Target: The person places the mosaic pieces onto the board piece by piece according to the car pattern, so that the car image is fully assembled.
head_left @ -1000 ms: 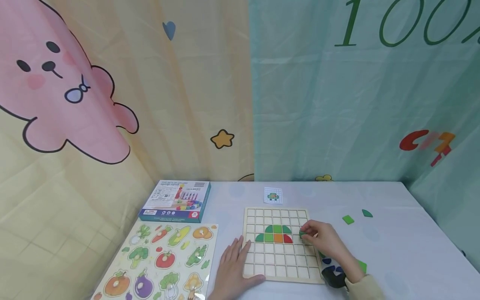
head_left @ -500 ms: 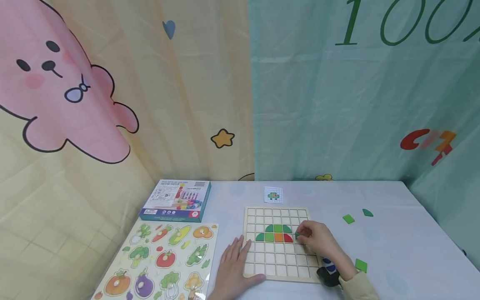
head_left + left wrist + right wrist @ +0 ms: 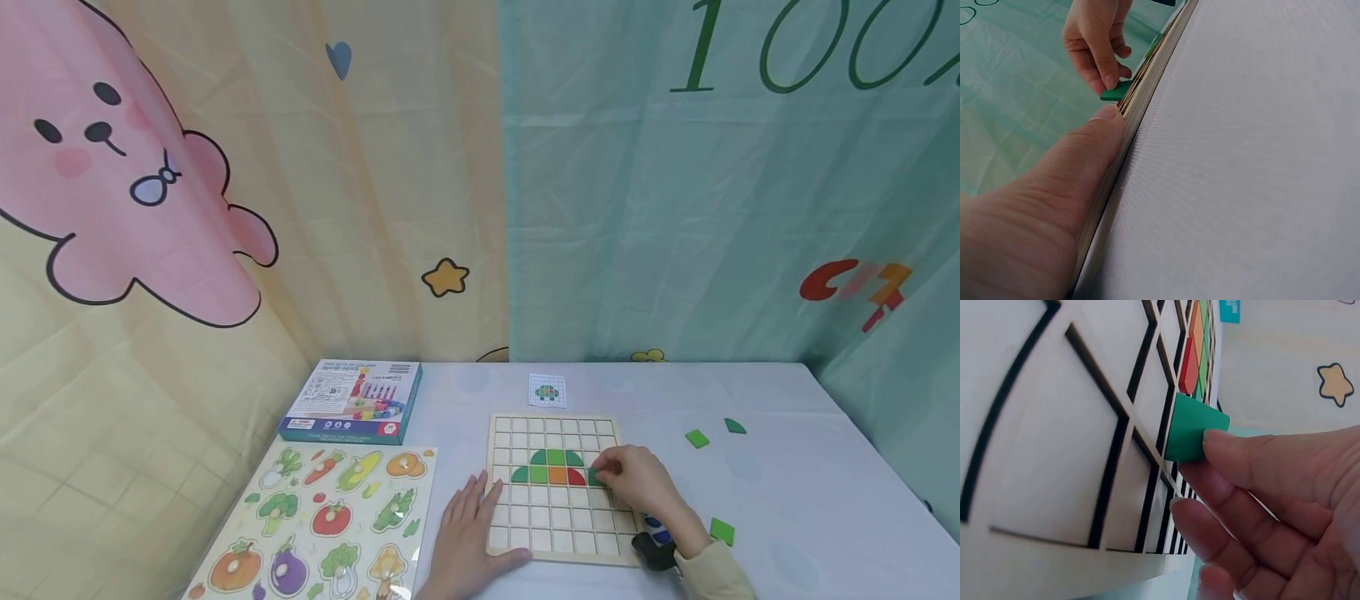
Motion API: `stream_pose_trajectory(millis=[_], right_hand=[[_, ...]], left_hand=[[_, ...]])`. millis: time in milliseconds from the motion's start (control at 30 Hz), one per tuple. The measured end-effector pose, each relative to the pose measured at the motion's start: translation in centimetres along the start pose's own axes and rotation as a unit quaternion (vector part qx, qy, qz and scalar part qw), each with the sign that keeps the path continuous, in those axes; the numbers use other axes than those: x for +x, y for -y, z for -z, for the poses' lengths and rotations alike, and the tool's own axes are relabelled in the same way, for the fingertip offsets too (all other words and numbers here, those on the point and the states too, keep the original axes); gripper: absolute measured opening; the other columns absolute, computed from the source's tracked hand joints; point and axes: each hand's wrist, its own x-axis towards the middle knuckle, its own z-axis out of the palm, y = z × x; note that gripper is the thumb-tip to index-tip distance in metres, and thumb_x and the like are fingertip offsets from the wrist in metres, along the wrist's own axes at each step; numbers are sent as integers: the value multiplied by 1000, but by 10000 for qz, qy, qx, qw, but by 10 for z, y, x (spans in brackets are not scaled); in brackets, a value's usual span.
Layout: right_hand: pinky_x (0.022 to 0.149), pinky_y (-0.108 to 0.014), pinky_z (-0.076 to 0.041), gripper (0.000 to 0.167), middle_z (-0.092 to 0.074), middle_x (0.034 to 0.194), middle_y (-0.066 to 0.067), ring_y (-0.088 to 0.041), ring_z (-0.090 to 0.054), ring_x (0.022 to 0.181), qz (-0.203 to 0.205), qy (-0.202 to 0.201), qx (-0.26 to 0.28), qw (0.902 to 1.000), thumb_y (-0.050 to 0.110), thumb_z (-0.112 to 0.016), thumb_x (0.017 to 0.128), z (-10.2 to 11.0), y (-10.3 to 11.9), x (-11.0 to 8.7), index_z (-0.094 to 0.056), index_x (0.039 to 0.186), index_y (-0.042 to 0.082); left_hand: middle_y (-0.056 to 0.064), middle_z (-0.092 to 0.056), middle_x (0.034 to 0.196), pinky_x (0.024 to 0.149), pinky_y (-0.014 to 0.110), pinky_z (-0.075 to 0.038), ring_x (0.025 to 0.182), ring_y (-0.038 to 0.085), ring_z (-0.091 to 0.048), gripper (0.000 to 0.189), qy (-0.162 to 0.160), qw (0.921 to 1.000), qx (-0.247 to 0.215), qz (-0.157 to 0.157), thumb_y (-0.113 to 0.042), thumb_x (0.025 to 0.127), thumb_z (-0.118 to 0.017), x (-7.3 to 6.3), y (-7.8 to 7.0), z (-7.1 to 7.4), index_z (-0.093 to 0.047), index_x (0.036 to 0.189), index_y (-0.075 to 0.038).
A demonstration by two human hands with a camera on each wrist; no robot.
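Note:
A wooden grid board [image 3: 551, 518] lies on the white table. In its upper middle sit two rows of tiles: several green ones, an orange tile [image 3: 557, 475] and a red tile [image 3: 576, 477]. My right hand [image 3: 636, 479] pinches a dark green tile [image 3: 1192, 428] between thumb and fingers, tilted over the cell beside the red one. In the right wrist view, one edge of this tile reaches the grid; its far side is hidden. My left hand [image 3: 468, 533] rests at the board's left edge, fingers spread, its thumb against the front edge.
A small pattern card [image 3: 547, 390] lies behind the board. To the right are loose green tiles [image 3: 722, 532] and, partly hidden under my right wrist, blue pieces [image 3: 657, 527]. A box [image 3: 348, 402] and a vegetable-picture sheet [image 3: 300, 487] occupy the left.
My right hand has moved slightly left and down with the green tile, bringing it to the cell next to the red tile. The left hand has stayed in place.

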Motion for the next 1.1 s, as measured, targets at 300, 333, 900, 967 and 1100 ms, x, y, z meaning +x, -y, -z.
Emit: stream_pose_trajectory(millis=[300,333,900,967,1100], right_hand=[[58,-31,-44,11,-58,69,7,-11,-49,64,-131,-188,-418,9989,12,-77,78,-2,3,3,-70,71,16],[58,-31,-43,12,-56,69,7,-11,-48,63,-146,-199,-451,9987,12,-78,78,-2,4,3,-70,70,16],[58,-31,-45,7,-58,71,7,-10,-50,64,-113,-23,-507,9986,15,-78,77,0,-4,-2,-72,74,15],[58,-31,-44,5,-58,72,7,-10,-49,65,-115,41,-368,9992,16,-77,78,2,-7,-4,-73,77,16],[54,-30,-42,4,-55,70,6,-13,-47,62,-106,46,-30,9999,16,-75,80,9,-10,-11,-73,83,14]], left_hand=[[9,-26,153,112,45,-16,141,28,-17,102,22,10000,-16,37,-83,72,-45,0,1,0,-34,148,-15],[9,-26,153,112,45,-16,141,28,-17,102,32,10000,-25,44,-83,72,-45,0,1,0,-34,148,-15],[10,-26,153,111,47,-19,140,29,-18,101,21,10000,-47,-24,-81,74,-46,0,1,1,-35,147,-13],[10,-26,153,111,46,-19,140,28,-18,101,-16,10000,-21,-40,-82,73,-46,0,1,1,-35,147,-14],[10,-26,153,110,47,-19,140,29,-18,101,-65,10000,4,-58,-81,73,-46,0,0,1,-35,147,-14]])
